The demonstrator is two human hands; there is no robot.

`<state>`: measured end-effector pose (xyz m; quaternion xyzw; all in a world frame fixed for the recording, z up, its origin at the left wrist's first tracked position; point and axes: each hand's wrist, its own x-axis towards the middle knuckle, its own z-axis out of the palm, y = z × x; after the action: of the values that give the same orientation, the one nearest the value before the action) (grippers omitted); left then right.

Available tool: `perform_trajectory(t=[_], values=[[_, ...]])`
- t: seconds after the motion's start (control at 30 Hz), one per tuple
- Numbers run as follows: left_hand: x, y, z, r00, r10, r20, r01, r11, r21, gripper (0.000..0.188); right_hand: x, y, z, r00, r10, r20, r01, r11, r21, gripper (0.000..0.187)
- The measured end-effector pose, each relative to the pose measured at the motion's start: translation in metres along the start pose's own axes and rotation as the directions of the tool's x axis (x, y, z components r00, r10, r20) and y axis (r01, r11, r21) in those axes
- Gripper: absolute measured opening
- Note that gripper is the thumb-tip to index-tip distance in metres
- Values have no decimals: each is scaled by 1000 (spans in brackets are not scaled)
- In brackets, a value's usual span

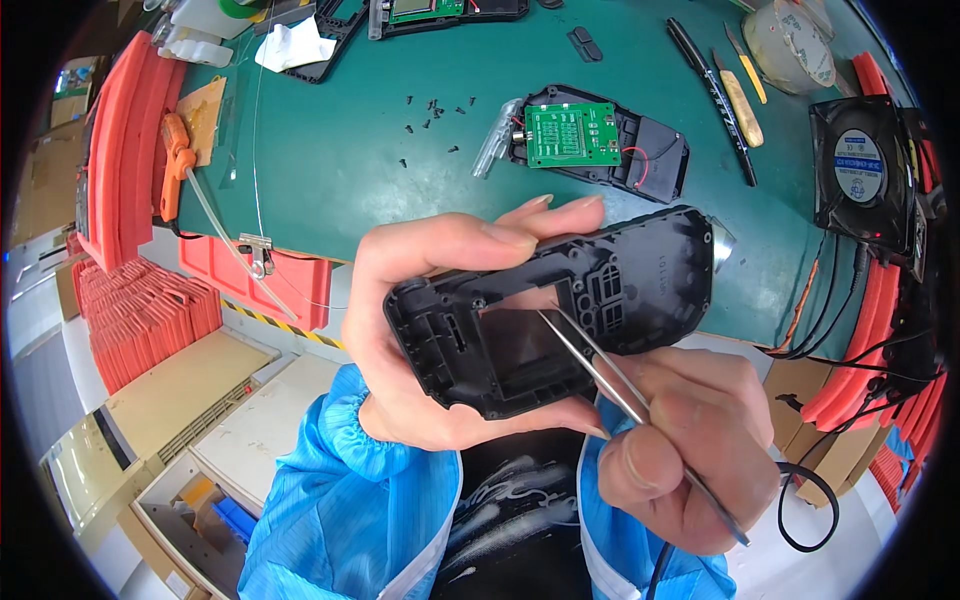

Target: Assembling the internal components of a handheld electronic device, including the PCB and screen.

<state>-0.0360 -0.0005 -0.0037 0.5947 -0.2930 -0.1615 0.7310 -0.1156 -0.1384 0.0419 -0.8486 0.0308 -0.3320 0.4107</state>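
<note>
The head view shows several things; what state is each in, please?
Left hand: gripping casing
Right hand: holding tweezers
Casing: open, inner side showing
Tweezers: tips nearly together
Circuit board: exposed
Screws: loose, scattered
Marker: lying flat
Fan: upright; whether spinning, unclear

Tweezers (pixel 632 402) at a black casing (pixel 655 265)

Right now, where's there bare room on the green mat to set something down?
The green mat is bare between the loose screws and your left hand, and below the black marker, left of the fan. It's crowded at upper right: marker, wood-handled blade and tape roll sit close together.
</note>
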Motion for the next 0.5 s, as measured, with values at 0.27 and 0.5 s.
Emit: perform_trajectory(t=[0.27, 0.5], values=[[2, -4, -1, 999, 41, -1, -41, 999, 8, 98, -1, 3, 0, 999, -46, 10, 45, 998, 43, 36], [-1, -3, 0, 999, 34, -12, -34, 999, 19, 98, 1, 3, -3, 997, -39, 65, 39, 999, -1, 35]])
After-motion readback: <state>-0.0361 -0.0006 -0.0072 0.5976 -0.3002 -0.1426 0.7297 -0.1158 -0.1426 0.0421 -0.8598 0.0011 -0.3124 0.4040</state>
